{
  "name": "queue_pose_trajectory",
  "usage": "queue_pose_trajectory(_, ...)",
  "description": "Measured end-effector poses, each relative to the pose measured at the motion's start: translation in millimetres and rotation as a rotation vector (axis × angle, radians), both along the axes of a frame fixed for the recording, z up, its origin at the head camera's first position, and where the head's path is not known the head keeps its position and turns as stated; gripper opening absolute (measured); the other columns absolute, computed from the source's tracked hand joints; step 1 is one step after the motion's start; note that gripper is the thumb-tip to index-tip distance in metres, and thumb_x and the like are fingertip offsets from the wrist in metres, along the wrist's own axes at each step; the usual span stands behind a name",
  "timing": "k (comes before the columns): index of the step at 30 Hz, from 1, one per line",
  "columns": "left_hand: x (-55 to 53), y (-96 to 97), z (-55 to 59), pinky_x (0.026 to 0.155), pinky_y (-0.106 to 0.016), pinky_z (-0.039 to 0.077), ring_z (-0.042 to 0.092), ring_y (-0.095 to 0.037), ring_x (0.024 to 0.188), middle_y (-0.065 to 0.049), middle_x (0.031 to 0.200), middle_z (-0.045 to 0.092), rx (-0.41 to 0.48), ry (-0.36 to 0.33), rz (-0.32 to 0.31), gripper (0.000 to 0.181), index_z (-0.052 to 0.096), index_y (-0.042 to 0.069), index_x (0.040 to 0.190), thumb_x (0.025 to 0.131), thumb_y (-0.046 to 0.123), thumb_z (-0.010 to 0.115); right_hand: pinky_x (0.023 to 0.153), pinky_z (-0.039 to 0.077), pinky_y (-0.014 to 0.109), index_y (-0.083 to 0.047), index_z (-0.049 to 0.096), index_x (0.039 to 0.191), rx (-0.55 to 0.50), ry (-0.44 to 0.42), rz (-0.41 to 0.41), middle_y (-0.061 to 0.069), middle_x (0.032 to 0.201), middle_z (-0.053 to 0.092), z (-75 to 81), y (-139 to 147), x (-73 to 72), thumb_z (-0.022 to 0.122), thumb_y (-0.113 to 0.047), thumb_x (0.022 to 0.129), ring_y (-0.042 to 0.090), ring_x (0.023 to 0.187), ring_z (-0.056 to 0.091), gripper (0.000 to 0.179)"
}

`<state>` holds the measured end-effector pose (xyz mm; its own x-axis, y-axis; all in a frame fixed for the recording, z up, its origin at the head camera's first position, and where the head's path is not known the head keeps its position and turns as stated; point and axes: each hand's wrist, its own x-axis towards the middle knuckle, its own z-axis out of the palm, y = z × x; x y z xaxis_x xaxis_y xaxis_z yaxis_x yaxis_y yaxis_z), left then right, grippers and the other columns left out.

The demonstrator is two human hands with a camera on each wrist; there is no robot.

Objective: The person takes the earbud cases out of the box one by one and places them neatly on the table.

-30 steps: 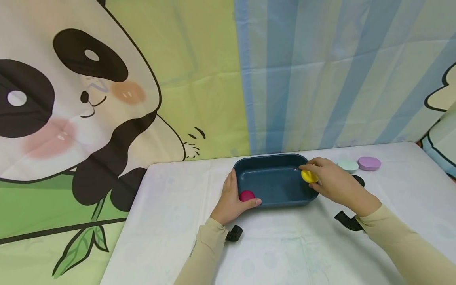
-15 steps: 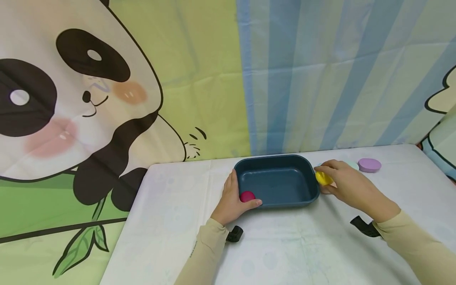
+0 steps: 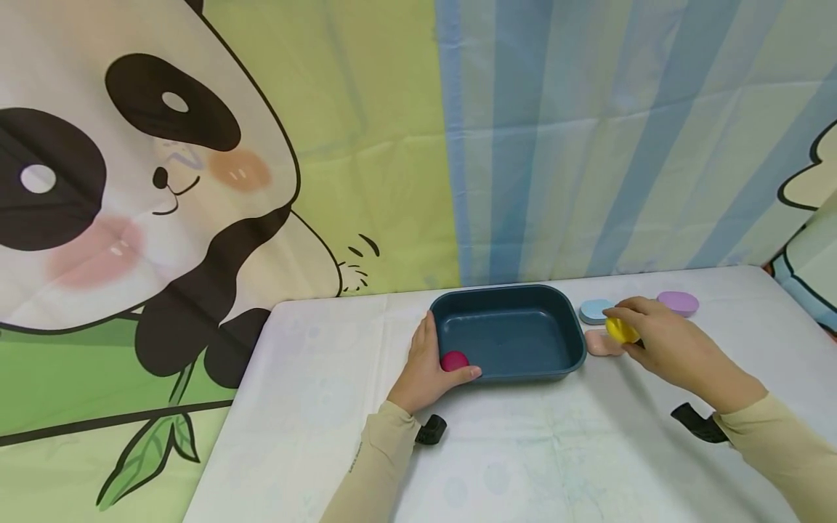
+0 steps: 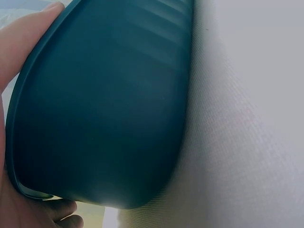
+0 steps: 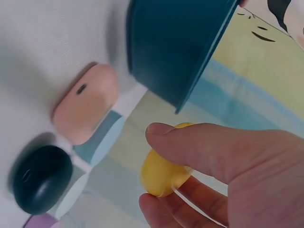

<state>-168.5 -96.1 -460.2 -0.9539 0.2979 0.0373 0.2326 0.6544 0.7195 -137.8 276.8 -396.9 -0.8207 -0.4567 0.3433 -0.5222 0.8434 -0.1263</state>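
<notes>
A dark blue rectangular basin (image 3: pixel 508 334) stands on the white-covered table. My left hand (image 3: pixel 425 367) grips its left end, the thumb along the near rim and the fingers along the left wall. Inside, by that thumb, lies a small red ball (image 3: pixel 454 361). My right hand (image 3: pixel 667 349) pinches a small yellow ball (image 5: pixel 164 173) between thumb and fingers, held up to the right of the basin. Below and beside this hand are a pink rounded piece (image 3: pixel 601 343) with a small dark slot and a light blue oval piece (image 3: pixel 593 311).
Farther right lies a purple oval piece (image 3: pixel 678 303). The right wrist view also shows a dark oval piece (image 5: pixel 42 179) and a pale mint one (image 5: pixel 71 192). A printed cloth (image 3: pixel 366 145) rises behind the table's back edge. A black mount (image 3: pixel 698 423) hangs under the right wrist.
My right hand has carried the yellow ball from over the basin's right end out to the right, uncovering the pink and light blue pieces. The left hand and basin stay nearly still.
</notes>
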Motion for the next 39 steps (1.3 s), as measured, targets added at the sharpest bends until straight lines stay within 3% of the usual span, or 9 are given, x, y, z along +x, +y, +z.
queue_pose_trajectory(15, -1.7, -1.4, -3.7, 0.109, -0.047, 0.021, 0.002, -0.018, 0.140, 0.005, 0.155, -0.004, 0.001, -0.001, 0.007, 0.127, -0.010, 0.018, 0.149, 0.062, 0.077, 0.061, 0.070, 0.051, 0.052, 0.000, 0.061, 0.110, 0.076, -0.059, -0.102, 0.021, 0.106, 0.054, -10.4, 32.7, 0.7, 0.082, 0.001, 0.058, 0.036, 0.086, 0.058, 0.057)
queue_pose_trajectory(23, -1.6, -0.8, -3.4, 0.109, -0.047, 0.022, 0.002, -0.019, 0.140, 0.003, 0.155, -0.004, -0.008, -0.001, 0.005, 0.127, -0.009, 0.017, 0.149, 0.062, 0.077, 0.061, 0.075, 0.047, 0.057, 0.004, 0.061, 0.109, 0.062, -0.062, -0.127, 0.026, 0.111, 0.053, -22.1, 53.7, 0.8, 0.083, 0.001, 0.056, 0.043, 0.096, 0.053, 0.058)
queue_pose_trajectory(31, -1.5, 0.0, -3.1, 0.109, -0.047, 0.020, 0.002, -0.020, 0.140, 0.001, 0.155, -0.003, -0.004, 0.006, 0.003, 0.127, -0.008, 0.015, 0.149, 0.062, 0.077, 0.061, 0.079, 0.044, 0.060, 0.006, 0.057, 0.115, 0.086, -0.173, -0.237, 0.029, 0.115, 0.052, -31.7, 66.3, -1.1, 0.082, 0.000, 0.061, 0.047, 0.100, 0.051, 0.060)
queue_pose_trajectory(39, -0.9, -0.1, -1.9, 0.110, -0.047, 0.018, 0.002, -0.019, 0.140, 0.001, 0.155, -0.002, -0.010, 0.003, 0.003, 0.126, -0.009, 0.016, 0.149, 0.063, 0.076, 0.061, 0.079, 0.041, 0.062, 0.008, 0.054, 0.118, 0.066, -0.189, -0.233, 0.029, 0.117, 0.049, -41.7, 80.6, -4.3, 0.079, 0.003, 0.062, 0.049, 0.100, 0.049, 0.061)
